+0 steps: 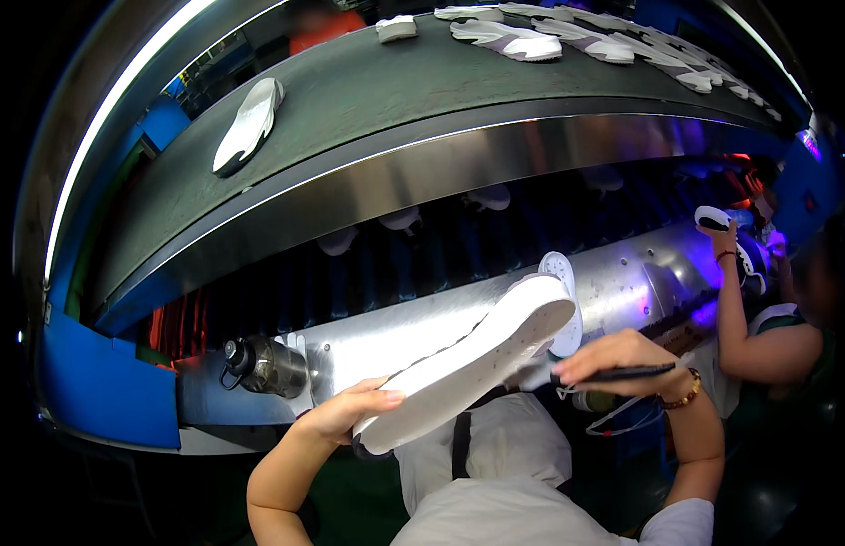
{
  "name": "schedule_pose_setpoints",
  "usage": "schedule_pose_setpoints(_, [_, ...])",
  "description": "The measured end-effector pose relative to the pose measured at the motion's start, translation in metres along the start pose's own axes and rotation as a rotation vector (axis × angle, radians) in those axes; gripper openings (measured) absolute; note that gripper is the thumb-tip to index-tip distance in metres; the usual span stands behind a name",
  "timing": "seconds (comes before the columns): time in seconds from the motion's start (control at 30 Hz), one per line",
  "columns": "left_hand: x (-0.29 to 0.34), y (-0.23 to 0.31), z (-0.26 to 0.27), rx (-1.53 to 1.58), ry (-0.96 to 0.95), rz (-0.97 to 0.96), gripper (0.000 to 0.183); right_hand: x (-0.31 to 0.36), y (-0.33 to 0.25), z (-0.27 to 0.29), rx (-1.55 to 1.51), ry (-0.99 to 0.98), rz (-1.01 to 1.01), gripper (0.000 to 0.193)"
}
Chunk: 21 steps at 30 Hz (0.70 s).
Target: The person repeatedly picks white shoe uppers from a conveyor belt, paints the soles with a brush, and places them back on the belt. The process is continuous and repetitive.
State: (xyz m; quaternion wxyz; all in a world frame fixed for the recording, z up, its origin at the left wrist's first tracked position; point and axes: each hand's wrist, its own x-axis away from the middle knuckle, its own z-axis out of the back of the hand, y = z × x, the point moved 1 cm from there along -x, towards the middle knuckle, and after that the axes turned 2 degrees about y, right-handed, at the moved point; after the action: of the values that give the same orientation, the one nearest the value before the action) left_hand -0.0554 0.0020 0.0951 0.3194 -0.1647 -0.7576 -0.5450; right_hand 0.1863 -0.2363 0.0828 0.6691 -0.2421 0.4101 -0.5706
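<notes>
A white shoe sole [477,359] with a raised rim and a dark patch at its lower end lies tilted across the middle of the view. My left hand [349,411] is closed around its lower left end, thumb on top. In my right hand [618,362] is a black-handled brush [636,372], pinched between thumb and fingers. The pale bristles point left, close to the sole's right underside; whether they touch it I cannot tell. Just behind the sole's upper end stands a round white dish [562,314] with holes, partly hidden.
Beyond the metal ledge [359,350] runs a green conveyor belt [368,100] carrying one sole [249,126] at left and several more at far right. A dark bottle [266,366] stands on the ledge at left. At right, a co-worker's hand [721,238] holds a shoe piece.
</notes>
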Motion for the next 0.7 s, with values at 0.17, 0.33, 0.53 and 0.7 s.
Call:
schedule_pose_setpoints(0.17, [-0.007,0.0,-0.002,-0.034,0.054,-0.042,0.064,0.001,0.021,-0.002,-0.083,0.014,-0.092,0.021])
schedule_pose_setpoints(0.33, [-0.052,-0.028,-0.001,0.373,-0.108,-0.127,0.06,-0.026,0.001,-0.044,-0.605,0.155,-0.399,0.026])
schedule_pose_setpoints(0.53, [-0.089,-0.05,-0.003,0.895,-0.437,-0.111,0.056,-0.032,0.063,-0.035,-0.565,0.571,-0.412,0.019])
schedule_pose_setpoints(0.7, [-0.101,-0.054,-0.013,0.892,-0.409,-0.12,0.054,-0.052,0.075,-0.07,0.044,1.013,-0.281,0.017])
